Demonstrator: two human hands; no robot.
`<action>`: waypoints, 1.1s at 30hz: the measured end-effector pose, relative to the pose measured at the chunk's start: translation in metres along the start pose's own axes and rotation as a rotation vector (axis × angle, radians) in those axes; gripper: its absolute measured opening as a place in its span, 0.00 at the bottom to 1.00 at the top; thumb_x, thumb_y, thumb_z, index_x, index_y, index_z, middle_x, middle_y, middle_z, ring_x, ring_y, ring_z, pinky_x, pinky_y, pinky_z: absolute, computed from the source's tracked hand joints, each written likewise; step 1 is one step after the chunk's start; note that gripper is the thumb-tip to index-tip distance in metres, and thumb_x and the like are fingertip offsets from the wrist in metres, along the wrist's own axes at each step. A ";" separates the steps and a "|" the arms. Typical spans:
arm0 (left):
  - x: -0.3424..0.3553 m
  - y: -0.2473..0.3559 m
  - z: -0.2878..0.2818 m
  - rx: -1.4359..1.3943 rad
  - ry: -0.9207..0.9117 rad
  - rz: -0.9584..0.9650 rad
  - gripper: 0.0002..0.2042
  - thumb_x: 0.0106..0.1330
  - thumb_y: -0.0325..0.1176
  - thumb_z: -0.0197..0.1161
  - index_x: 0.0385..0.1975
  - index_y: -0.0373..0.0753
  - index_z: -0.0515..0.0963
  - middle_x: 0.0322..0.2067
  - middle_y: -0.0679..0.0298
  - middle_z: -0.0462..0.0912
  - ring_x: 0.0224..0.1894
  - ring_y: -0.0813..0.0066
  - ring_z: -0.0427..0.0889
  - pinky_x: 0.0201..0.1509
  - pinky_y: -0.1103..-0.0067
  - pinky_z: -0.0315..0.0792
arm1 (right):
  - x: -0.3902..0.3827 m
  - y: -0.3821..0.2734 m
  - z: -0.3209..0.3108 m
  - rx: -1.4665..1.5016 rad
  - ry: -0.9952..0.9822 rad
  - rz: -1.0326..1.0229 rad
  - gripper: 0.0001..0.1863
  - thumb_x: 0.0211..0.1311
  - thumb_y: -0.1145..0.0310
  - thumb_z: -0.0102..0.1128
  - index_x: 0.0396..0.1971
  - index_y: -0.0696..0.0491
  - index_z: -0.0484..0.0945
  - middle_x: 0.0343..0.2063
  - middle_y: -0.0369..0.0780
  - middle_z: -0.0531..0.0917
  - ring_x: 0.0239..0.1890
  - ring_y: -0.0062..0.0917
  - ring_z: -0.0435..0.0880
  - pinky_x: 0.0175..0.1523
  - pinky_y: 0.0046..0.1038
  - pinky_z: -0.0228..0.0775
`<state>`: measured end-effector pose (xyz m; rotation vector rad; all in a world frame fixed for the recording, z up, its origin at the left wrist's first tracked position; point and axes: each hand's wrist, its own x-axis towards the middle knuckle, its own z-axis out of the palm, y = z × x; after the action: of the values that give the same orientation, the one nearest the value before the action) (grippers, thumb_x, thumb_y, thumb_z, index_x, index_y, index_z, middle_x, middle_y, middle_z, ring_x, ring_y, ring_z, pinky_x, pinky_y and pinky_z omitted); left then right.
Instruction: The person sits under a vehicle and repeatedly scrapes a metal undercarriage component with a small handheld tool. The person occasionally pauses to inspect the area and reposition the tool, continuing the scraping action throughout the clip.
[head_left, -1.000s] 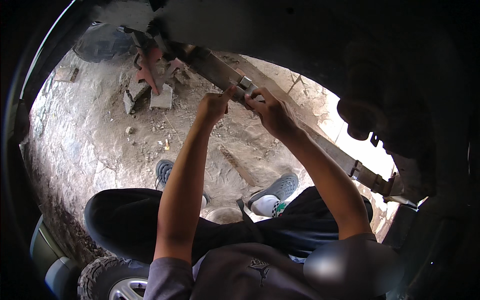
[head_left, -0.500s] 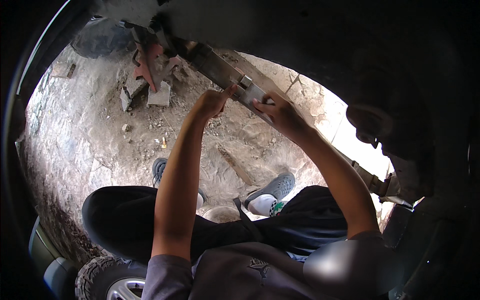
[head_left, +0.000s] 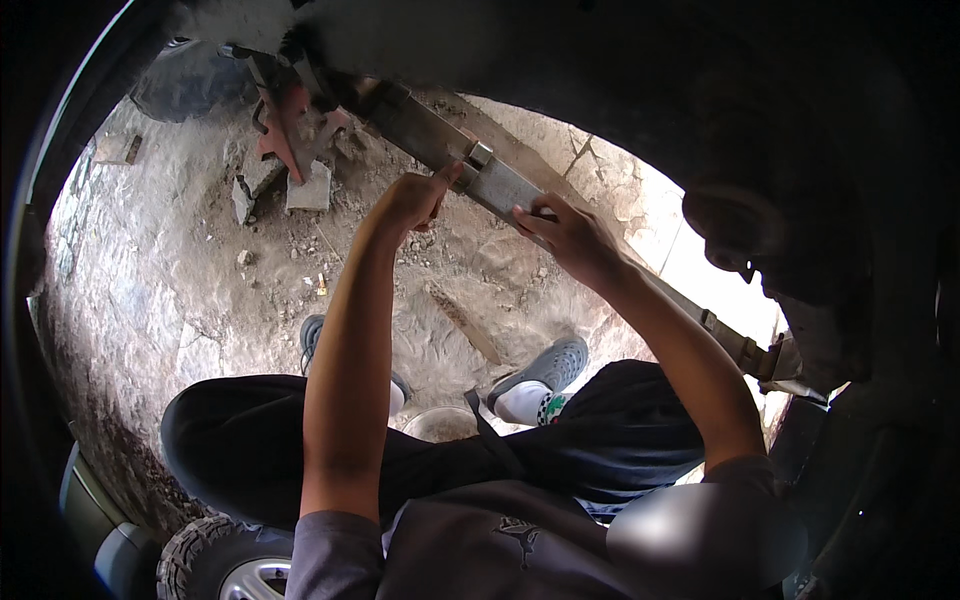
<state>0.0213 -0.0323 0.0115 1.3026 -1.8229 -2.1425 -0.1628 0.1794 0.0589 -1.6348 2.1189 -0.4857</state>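
A long flat metal bar (head_left: pixel 430 135), which looks like a vehicle's leaf spring, runs diagonally from upper left to lower right. A small shiny metal clip (head_left: pixel 480 154) with a rounded top sits across it. My left hand (head_left: pixel 410 203) has its thumb and finger pressed at the bar's near edge beside the clip; its other fingers are curled. My right hand (head_left: pixel 572 238) grips the bar further along, with thumb at the near side and fingers bent over the far side. Between the hands lies a bare grey stretch of the bar (head_left: pixel 502 187).
Dark vehicle bodywork (head_left: pixel 600 60) overhangs the top and right. A red stand (head_left: pixel 282 140) rises beside broken concrete blocks (head_left: pixel 310 187) at upper left. A wood strip (head_left: pixel 465 322) lies on the dirt between my shoes. A tyre (head_left: pixel 205 560) sits at lower left.
My right hand has slid a little along the bar, away from the clip, so more bare metal shows between the hands. My left hand stays beside the clip, and the view has shifted slightly.
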 end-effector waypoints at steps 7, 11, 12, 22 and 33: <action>0.003 -0.001 -0.010 0.040 0.013 -0.029 0.39 0.66 0.71 0.66 0.07 0.42 0.65 0.10 0.67 0.66 0.13 0.76 0.63 0.22 0.71 0.60 | 0.037 0.004 0.019 -0.096 0.068 -0.130 0.23 0.70 0.74 0.64 0.61 0.36 0.84 0.47 0.36 0.82 0.39 0.32 0.88 0.44 0.34 0.84; 0.008 -0.012 -0.011 0.120 0.060 -0.055 0.40 0.64 0.72 0.67 0.07 0.42 0.65 0.09 0.68 0.65 0.13 0.76 0.64 0.22 0.71 0.61 | -0.020 0.046 -0.006 -0.195 0.021 -0.212 0.27 0.63 0.77 0.69 0.61 0.36 0.84 0.46 0.35 0.82 0.37 0.30 0.88 0.41 0.32 0.85; 0.009 -0.012 -0.009 0.074 0.043 -0.041 0.40 0.64 0.72 0.67 0.07 0.42 0.64 0.09 0.68 0.64 0.13 0.76 0.63 0.22 0.71 0.61 | -0.033 0.048 -0.016 -0.258 0.059 -0.336 0.28 0.62 0.78 0.70 0.61 0.36 0.84 0.46 0.35 0.82 0.36 0.29 0.89 0.41 0.32 0.85; 0.003 -0.005 -0.007 0.039 0.036 -0.048 0.38 0.65 0.71 0.67 0.08 0.45 0.65 0.10 0.69 0.65 0.12 0.77 0.65 0.21 0.76 0.63 | 0.046 -0.005 0.016 -0.259 0.152 -0.305 0.23 0.69 0.74 0.66 0.61 0.36 0.84 0.46 0.35 0.82 0.39 0.29 0.88 0.47 0.32 0.84; 0.002 -0.008 -0.006 0.014 0.013 -0.005 0.37 0.65 0.71 0.67 0.10 0.45 0.66 0.11 0.69 0.66 0.13 0.79 0.66 0.19 0.77 0.63 | -0.025 0.054 -0.015 -0.192 0.045 -0.330 0.21 0.66 0.73 0.68 0.56 0.36 0.86 0.45 0.34 0.83 0.37 0.28 0.89 0.41 0.32 0.85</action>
<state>0.0270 -0.0356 0.0041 1.3223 -1.8353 -2.1230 -0.2098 0.2178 0.0468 -2.1176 1.9845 -0.4307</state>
